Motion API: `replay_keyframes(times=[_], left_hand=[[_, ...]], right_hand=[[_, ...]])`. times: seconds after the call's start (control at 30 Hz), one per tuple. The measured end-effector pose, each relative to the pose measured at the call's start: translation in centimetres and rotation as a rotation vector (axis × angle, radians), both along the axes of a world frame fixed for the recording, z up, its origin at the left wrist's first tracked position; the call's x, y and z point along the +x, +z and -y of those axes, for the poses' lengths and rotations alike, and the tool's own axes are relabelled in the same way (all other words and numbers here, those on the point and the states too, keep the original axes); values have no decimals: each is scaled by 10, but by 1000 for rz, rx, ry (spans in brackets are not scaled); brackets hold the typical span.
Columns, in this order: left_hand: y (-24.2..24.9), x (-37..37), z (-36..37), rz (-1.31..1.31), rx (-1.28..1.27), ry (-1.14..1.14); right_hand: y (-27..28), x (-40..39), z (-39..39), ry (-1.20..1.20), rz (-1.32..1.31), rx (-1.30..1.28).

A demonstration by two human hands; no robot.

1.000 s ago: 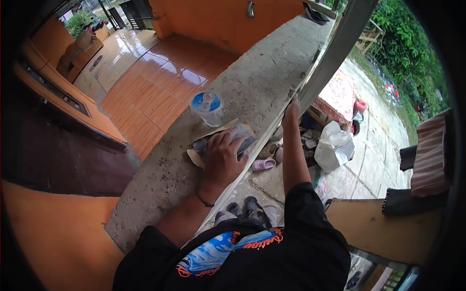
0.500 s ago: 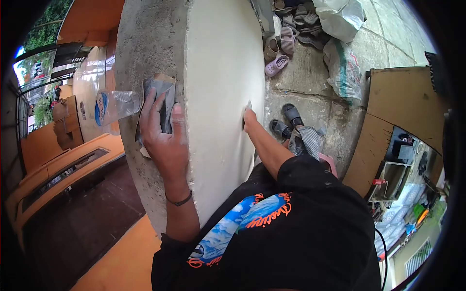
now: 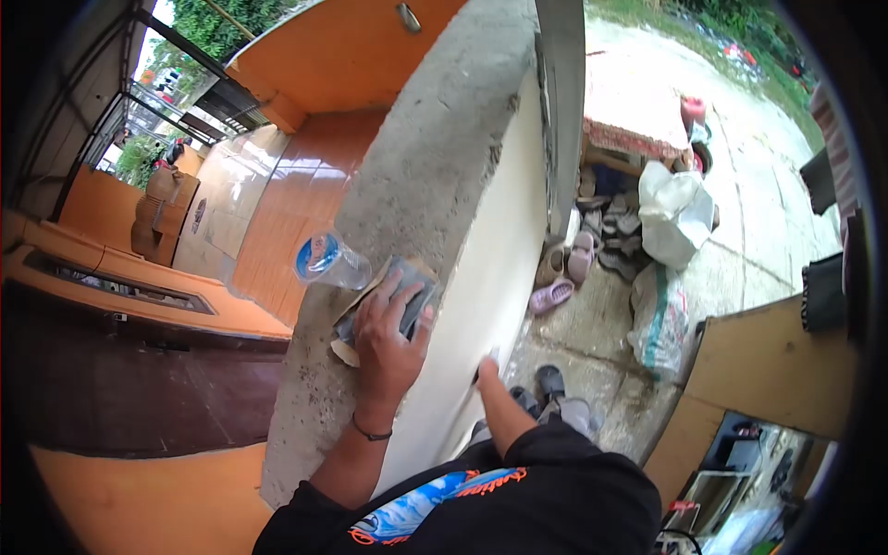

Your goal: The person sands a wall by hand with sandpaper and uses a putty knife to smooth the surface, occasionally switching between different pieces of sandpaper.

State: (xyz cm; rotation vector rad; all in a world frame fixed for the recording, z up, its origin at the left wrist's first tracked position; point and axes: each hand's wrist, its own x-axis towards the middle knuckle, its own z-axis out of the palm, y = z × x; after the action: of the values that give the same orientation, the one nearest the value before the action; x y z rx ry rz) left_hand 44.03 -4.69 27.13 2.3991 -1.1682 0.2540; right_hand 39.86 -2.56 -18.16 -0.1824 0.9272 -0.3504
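Observation:
My left hand (image 3: 392, 335) lies on the rough concrete top of a low wall (image 3: 407, 166), its fingers spread over folded dark grey sandpaper (image 3: 421, 294). Beside its fingertips a clear plastic cup (image 3: 344, 266) with a blue-and-white label stands on the ledge. Lower down, at the smooth white face (image 3: 495, 259) of the wall, is my right hand (image 3: 487, 368). Its fingers are closed around a small light-edged thing pressed near the surface; I cannot tell what it is.
Shoes and sandals (image 3: 583, 254) lie on the concrete floor by the wall's far end, near white sacks (image 3: 675, 213). A brown board (image 3: 768, 370) stands at right. Left of the wall are an orange ledge (image 3: 148, 287) and a dark red surface (image 3: 166, 388).
My view has tilted up and turned, so more of the wall's far end shows. The left hand stays on the sandpaper beside the cup; the right hand stays at the white face.

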Motion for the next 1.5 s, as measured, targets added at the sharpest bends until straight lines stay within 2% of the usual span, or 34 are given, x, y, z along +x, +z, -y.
replay_keyframes(times=[0.03,0.2,0.23,0.27,0.3,0.33,0.4,0.43,0.47,0.5,0.53,0.6,0.63,0.67,0.9,0.93,0.97,1.0,1.03,1.1,1.13,1.2,1.23,1.27,1.3,1.33,1.37,1.4,1.5], left_hand=[[2,-1,-2,-10,6,-1],[-3,-2,-6,20,-25,32],[-3,0,-6,39,-20,37],[-2,-1,-5,38,-28,44],[-2,-3,-7,34,-47,53],[-2,-2,-7,27,-49,46],[-1,-1,-5,26,-59,41],[-1,-1,-5,26,-57,38],[0,-1,-5,23,-52,37],[1,-2,-6,20,-54,43],[2,-2,-5,26,-50,43],[3,-3,-1,26,-63,46],[4,-3,-2,22,-70,40],[4,-3,-3,19,-74,36],[2,-1,-8,2,-110,17],[1,0,-7,22,-102,25],[0,-1,-6,37,-96,34],[-1,-1,-6,35,-110,42],[-2,0,-7,23,-109,42],[-3,1,-7,3,-113,50],[-3,1,-7,15,-112,47],[-3,0,-10,27,-116,47],[-2,-2,-11,24,-123,46],[0,-1,-9,24,-136,44],[1,0,-7,31,-152,47],[2,1,-7,15,-152,37],[1,-1,-9,-11,-140,30],[-1,-2,-10,-17,-136,39],[-3,-3,-11,-36,-135,46]], right_hand=[[4,13,20,11,43,-57],[48,24,74,48,52,128],[92,44,127,-11,100,-7],[111,71,180,-26,146,-99],[182,83,220,-40,142,-210],[225,97,249,-103,122,-324],[256,122,295,-78,79,-566],[263,123,294,-75,85,-574],[267,118,285,-135,34,-710],[265,111,274,-194,-20,-844],[236,103,257,-166,-26,-635],[123,81,181,-210,-106,-273],[66,55,123,-168,-98,-54],[41,24,63,-18,-67,-10],[46,59,143,44,177,61],[82,86,204,25,202,-109],[157,101,250,-22,180,-275],[208,116,284,-104,169,-397],[288,111,294,-78,100,-484],[298,123,310,-92,124,-583],[297,125,311,-116,147,-669],[270,107,267,-158,151,-482],[238,90,234,-101,-15,-367],[200,69,190,-66,34,-290],[176,42,142,55,-48,-193],[108,19,87,116,49,-221],[24,0,41,251,118,131],[74,-26,9,363,-116,474],[57,5,46,294,-22,329]])
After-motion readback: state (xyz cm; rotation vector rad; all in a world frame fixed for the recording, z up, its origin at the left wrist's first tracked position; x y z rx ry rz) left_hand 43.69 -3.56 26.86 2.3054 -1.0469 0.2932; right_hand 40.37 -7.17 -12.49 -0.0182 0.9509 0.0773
